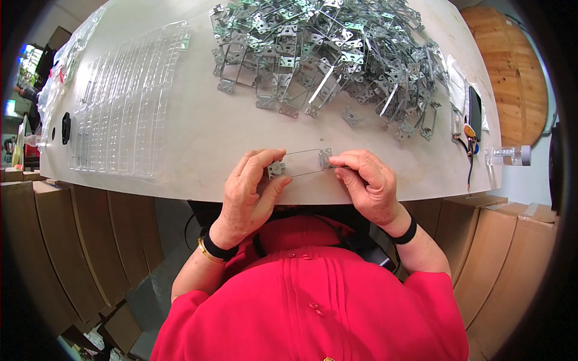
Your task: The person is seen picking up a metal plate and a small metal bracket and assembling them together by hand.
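**Both hands hold one thin metal frame at the near edge of the bench**

Pale and smooth, the bench [198, 132] fills the upper part of the view, and its near edge curves just above the person's red shirt [313, 301].

At the middle of this near edge lies a thin metal frame [300, 162], a narrow rectangle of wire-like strips with a small bracket at each end. It is held a little above or on the bench top; which one, I cannot tell. The left hand [250, 192] pinches the left bracket between thumb and fingers, so its grip is closed on the frame. The right hand [367, 183] pinches the right bracket with thumb and forefinger, also closed on the frame. Each wrist carries a black band, and the left wrist also has a gold bangle [206, 253].

Behind the hands, toward the far edge, a big pile of similar metal frames [325, 54] is spread, tangled together. Toward the left edge lie clear plastic trays [126, 102] with many small compartments. Near the right edge is a dark flat device [474, 111] with a cable, and beside it a clear plastic piece [509, 155] just beyond the bench edge.

Under the bench stand brown cardboard boxes [72, 240] on both sides of the person.
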`<state>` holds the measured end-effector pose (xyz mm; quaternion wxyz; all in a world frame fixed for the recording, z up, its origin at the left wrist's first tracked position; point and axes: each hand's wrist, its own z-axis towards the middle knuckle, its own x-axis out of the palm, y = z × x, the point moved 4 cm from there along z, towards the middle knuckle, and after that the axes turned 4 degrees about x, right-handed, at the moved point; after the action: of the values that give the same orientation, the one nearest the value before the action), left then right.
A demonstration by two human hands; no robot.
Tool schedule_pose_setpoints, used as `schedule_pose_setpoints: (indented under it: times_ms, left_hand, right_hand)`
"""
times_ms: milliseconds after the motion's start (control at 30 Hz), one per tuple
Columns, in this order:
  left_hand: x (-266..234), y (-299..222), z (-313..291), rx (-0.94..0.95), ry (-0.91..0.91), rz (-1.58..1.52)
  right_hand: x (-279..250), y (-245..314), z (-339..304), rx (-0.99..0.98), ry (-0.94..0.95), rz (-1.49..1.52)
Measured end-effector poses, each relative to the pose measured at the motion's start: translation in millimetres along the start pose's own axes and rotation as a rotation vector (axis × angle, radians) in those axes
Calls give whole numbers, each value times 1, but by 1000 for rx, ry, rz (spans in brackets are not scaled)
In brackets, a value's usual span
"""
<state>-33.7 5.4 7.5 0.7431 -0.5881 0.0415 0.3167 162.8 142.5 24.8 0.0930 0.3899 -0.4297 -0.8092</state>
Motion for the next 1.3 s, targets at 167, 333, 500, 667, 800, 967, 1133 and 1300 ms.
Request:
schedule_pose_setpoints:
  times_ms: [167,333,500,667,800,967,1133,1300]
  left_hand:
    - [1,1,0,17,-2,5]
    - [1,0,1,10,5,4]
    - [1,0,1,23,-9,-9]
    - [1,0,0,16,3,8]
    - [0,0,1,5,15,8]
    - [1,1,0,21,3,7]
    - [1,-1,1,19,6,8]
    - [0,0,0,-6,8,-9]
  right_hand:
    - [3,-4,-5,61,-10,58]
    - [5,-14,-8,120,-42,140]
    - [4,-12,-6,120,-30,102]
    - [3,-7,-3,52,-28,73]
    - [2,-10,-4,81,-15,85]
    - [2,-10,-4,99,-8,97]
    - [2,-11,-4,99,-13,96]
    - [3,-11,-4,87,-4,84]
